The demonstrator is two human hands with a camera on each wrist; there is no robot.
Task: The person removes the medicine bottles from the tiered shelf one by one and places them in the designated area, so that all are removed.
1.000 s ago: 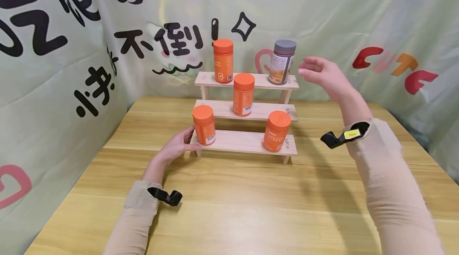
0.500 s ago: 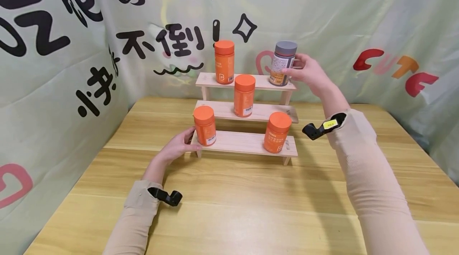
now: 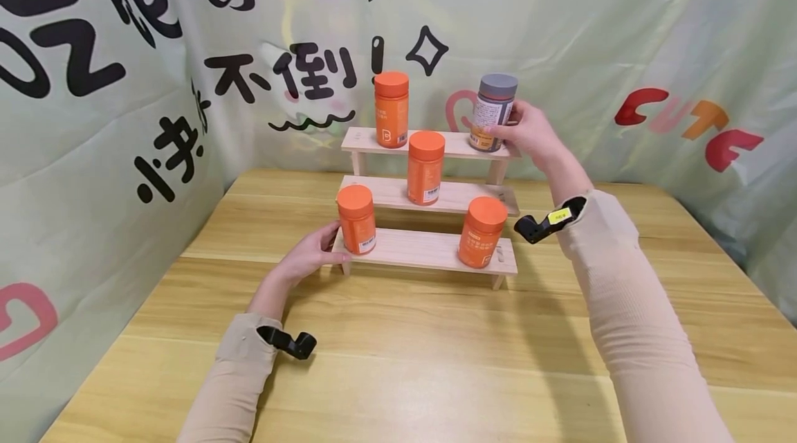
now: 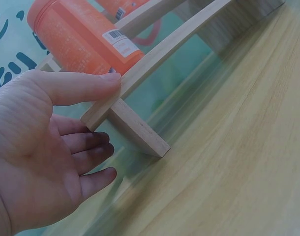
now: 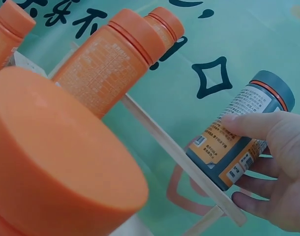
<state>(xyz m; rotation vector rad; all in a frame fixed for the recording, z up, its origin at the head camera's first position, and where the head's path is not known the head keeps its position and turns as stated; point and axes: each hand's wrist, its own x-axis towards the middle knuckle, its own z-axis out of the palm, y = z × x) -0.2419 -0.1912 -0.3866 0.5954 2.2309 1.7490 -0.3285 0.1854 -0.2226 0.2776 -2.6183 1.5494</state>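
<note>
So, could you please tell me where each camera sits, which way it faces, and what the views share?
Head: from above, forward and down at the three-tier wooden shelf; both sleeves show.
Left wrist: low, by the left hand touching the bottom tier's end.
Right wrist: looks up at the right hand gripping the grey-capped bottle.
Head and right wrist share that bottle.

Four orange bottles [image 3: 425, 167]; one grey-capped bottle [image 3: 492, 113] with white-and-orange label; pale wood shelf [image 3: 429, 250]; yellow-grained worktop [image 3: 398, 346]; green backdrop [image 3: 124, 83] with black lettering.
</note>
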